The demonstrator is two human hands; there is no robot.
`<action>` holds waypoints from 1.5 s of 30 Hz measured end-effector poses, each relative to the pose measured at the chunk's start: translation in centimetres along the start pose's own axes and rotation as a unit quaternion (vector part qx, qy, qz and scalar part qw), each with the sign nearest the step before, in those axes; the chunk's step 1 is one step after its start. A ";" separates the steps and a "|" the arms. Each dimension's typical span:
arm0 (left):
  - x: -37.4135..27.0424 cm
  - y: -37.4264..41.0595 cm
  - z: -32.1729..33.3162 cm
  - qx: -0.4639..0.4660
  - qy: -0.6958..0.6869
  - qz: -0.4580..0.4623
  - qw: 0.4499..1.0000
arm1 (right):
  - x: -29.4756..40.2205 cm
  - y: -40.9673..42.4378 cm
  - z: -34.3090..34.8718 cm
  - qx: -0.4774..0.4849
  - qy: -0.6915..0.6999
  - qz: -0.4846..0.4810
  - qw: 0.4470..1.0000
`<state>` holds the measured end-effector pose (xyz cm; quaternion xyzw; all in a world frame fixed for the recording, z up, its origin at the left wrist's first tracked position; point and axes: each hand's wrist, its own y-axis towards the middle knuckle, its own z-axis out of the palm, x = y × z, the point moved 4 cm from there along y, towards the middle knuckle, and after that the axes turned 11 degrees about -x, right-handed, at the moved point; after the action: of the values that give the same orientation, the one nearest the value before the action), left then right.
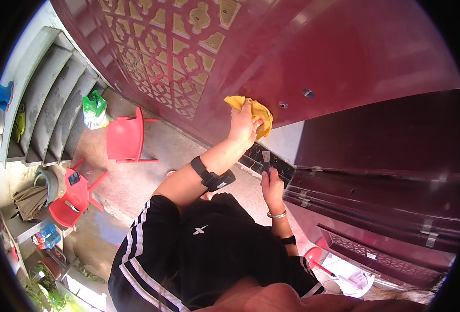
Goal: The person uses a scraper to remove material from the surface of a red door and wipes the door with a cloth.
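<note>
My left hand [242, 126] grips a crumpled yellow cloth [267, 113], which appears to lie against a glossy maroon door panel [331, 50]. Two round holes, one lower [283, 104] and one higher [308, 93], pierce the panel to the right of the cloth. Lower and to the right, my right hand [273, 189] holds the dark handle of a small flat tool, probably a scraper [266, 158], its light blade pointing away from me. A raised lattice pattern [167, 50] with gold-coloured infill covers the door's left part.
At left, concrete stairs [54, 85] rise beside a red plastic chair [126, 138] and a green-and-white bag [94, 111]. Another red chair [74, 199] carries a phone [74, 178]. Hinged maroon door leaves [378, 144] stand on the right. Behind me at right is a white container [350, 273].
</note>
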<state>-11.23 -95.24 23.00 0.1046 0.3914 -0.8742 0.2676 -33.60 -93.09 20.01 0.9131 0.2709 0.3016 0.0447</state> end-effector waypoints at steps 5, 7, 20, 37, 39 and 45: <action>0.5 0.5 -1.1 -0.021 0.138 0.177 0.974 | 0.1 -0.6 -0.4 -0.011 -0.009 0.020 1.000; 2.0 2.5 -2.2 -0.016 0.193 0.292 0.936 | -0.3 -0.9 -0.5 -0.011 -0.015 0.025 1.000; -3.0 -1.9 1.4 0.088 0.295 0.426 0.851 | 1.8 -1.9 -2.4 -0.036 0.022 0.040 0.998; -1.3 4.4 -14.0 -0.057 0.244 0.067 0.966 | 12.4 7.7 0.6 -0.029 0.239 0.024 0.970; -1.3 4.1 -15.7 -0.045 0.237 0.055 0.969 | 12.7 9.2 1.2 -0.048 0.255 0.029 0.965; -4.4 4.0 -19.4 -0.094 0.273 0.064 0.955 | 12.8 9.8 3.3 -0.105 0.291 0.040 0.950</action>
<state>-5.88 -81.44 9.15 0.3385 0.5228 -0.7525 0.2140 -18.53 -94.53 26.44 0.7859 0.2020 0.5826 0.0470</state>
